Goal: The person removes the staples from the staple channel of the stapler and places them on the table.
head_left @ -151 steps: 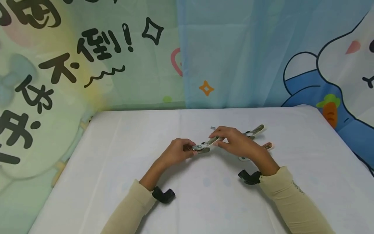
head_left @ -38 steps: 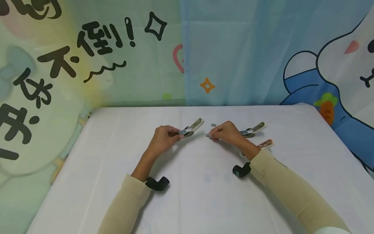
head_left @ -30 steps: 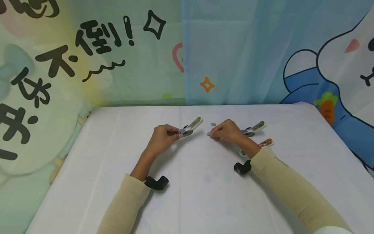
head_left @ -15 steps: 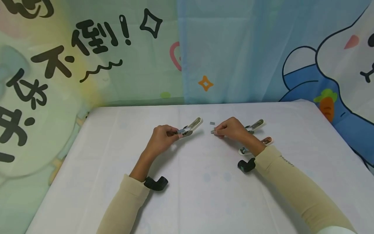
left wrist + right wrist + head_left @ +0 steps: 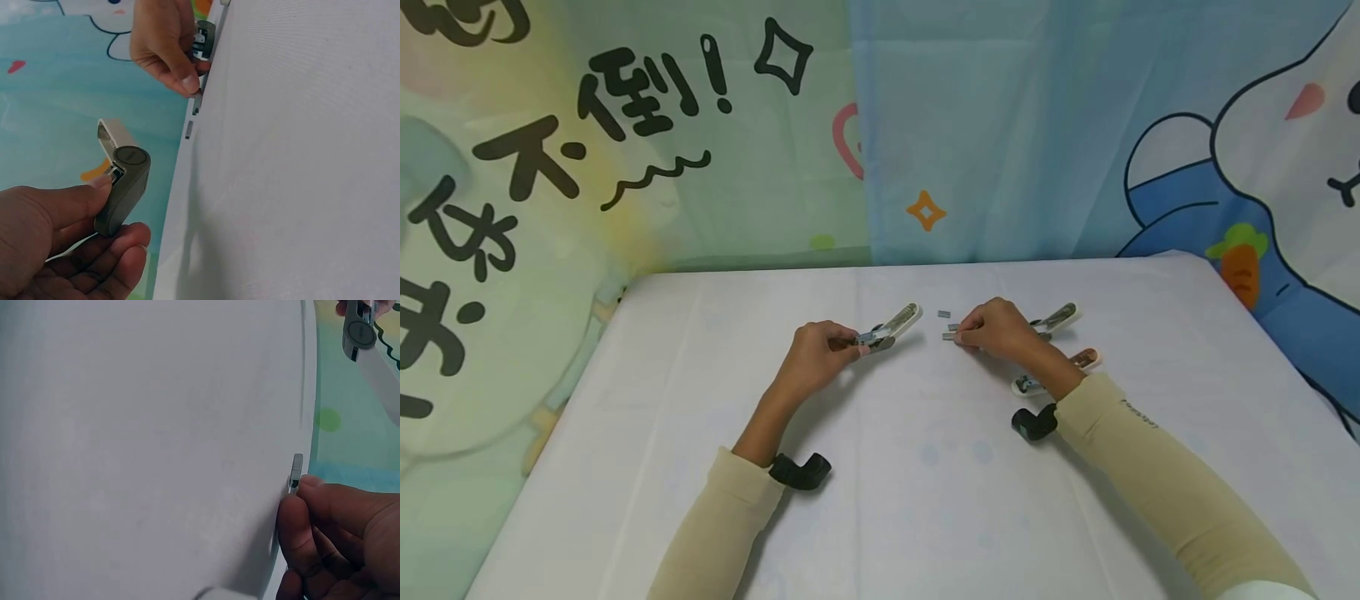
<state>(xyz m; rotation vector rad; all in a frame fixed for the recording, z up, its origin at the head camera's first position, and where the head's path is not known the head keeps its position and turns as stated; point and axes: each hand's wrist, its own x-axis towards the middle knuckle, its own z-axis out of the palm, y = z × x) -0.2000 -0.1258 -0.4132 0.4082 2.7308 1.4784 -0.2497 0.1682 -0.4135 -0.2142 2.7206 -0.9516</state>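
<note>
My left hand (image 5: 822, 354) holds an opened stapler (image 5: 897, 323) up over the table, gripped at one end between thumb and fingers. In the left wrist view its grey body (image 5: 128, 187) and pale raised arm (image 5: 114, 134) show. Thumb and index finger of my right hand (image 5: 997, 327) pinch a small grey strip of staples (image 5: 297, 465) at the tabletop. A second strip (image 5: 943, 314) lies just behind, and another piece (image 5: 953, 327) shows beside the fingertips.
Another stapler (image 5: 1060, 318) lies behind my right hand, partly covered by it. A further stapler with a brownish arm (image 5: 1086, 358) lies under my right wrist. The white-covered table (image 5: 850, 500) ends at a printed curtain (image 5: 985, 150).
Five seconds ago both hands were on the stapler; my right hand has since left it for the staples. Over the last second it shifted slightly right, uncovering another piece. My left hand keeps its hold.
</note>
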